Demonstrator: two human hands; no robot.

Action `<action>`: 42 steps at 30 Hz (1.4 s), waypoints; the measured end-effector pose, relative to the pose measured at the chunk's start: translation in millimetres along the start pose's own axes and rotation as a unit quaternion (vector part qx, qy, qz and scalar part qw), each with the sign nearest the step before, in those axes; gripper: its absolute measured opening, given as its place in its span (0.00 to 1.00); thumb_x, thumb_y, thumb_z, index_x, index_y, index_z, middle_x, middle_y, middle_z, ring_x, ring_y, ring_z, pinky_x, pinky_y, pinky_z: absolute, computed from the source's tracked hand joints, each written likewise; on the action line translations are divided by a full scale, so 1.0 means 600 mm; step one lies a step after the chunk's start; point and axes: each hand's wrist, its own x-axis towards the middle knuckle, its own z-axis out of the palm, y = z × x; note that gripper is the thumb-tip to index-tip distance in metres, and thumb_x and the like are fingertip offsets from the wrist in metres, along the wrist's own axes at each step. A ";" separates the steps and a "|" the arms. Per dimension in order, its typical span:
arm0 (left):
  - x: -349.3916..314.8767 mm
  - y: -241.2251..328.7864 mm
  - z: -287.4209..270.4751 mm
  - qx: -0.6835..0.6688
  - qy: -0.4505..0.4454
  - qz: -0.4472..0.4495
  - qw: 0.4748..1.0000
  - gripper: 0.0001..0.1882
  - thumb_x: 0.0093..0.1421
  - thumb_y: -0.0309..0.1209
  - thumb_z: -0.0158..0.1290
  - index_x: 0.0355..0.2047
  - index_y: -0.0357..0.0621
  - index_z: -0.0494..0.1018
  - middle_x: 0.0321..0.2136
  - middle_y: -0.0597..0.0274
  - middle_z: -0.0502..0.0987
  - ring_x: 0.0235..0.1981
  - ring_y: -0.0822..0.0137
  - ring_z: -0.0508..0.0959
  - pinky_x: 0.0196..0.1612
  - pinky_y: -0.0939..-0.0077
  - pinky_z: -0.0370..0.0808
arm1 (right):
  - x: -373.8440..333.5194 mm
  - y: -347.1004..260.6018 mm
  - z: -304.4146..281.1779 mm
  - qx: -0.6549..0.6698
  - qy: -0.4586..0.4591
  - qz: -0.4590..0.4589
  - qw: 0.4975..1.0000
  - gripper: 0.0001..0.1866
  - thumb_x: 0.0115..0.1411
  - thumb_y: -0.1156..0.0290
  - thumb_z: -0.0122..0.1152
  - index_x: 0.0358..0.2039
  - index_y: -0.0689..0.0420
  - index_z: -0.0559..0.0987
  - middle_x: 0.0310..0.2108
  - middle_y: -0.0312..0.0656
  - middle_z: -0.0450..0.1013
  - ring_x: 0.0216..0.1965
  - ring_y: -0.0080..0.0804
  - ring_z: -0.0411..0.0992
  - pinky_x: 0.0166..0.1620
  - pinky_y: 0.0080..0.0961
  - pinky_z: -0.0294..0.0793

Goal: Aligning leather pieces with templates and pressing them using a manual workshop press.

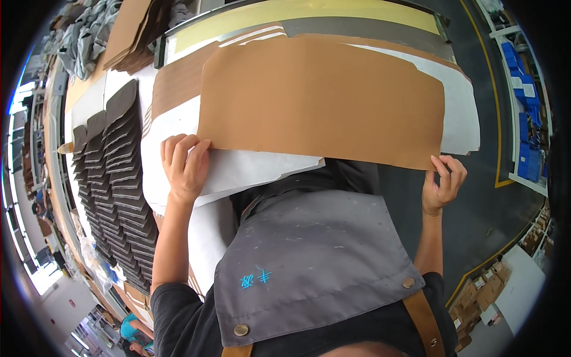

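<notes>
A large brown sheet [321,101], flat and thin like card or leather, stretches between my two hands. Its near left corner is pinched between the thumb and fingers of my left hand [184,163]. At the near right corner, my right hand [443,181] grips the edge the same way. Beneath it lie white sheets [461,113], which stick out at the right and at the near left. More brown sheets [178,83] show past its far left side. The brown sheet hides the middle of the pile.
Overlapping rows of dark grey padded pieces [122,172] lie left of my left hand. A yellow strip [309,30] runs along the far side. Brown boards [134,35] and grey fabric [89,33] are stacked far left. Blue bins [524,89] sit on a right-hand shelf; a person [134,327] is at lower left.
</notes>
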 end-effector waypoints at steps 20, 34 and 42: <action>-0.005 -0.041 -0.017 0.058 0.001 -0.024 0.998 0.18 0.43 0.14 0.60 0.35 0.43 0.77 0.32 0.60 0.74 0.35 0.56 0.74 0.40 0.62 0.72 | 0.044 -0.016 -0.056 0.029 0.007 -0.030 0.999 0.12 0.50 0.79 0.70 0.35 0.52 0.81 0.39 0.37 0.70 0.40 0.37 0.66 0.39 0.34 0.68; 0.014 -0.067 -0.007 0.098 -0.013 -0.089 0.991 0.17 0.38 0.15 0.58 0.31 0.44 0.74 0.32 0.62 0.73 0.35 0.59 0.74 0.40 0.64 0.69 | 0.014 -0.032 -0.066 0.151 -0.097 -0.099 0.979 0.08 0.52 0.72 0.68 0.33 0.46 0.80 0.40 0.32 0.67 0.43 0.35 0.63 0.36 0.32 0.65; 0.035 -0.083 0.004 0.096 -0.004 -0.140 0.985 0.15 0.40 0.14 0.58 0.29 0.43 0.74 0.31 0.64 0.74 0.34 0.60 0.74 0.38 0.67 0.69 | 0.084 -0.053 -0.116 0.201 -0.104 -0.114 0.967 0.07 0.53 0.66 0.66 0.33 0.39 0.79 0.41 0.28 0.69 0.43 0.31 0.63 0.40 0.36 0.63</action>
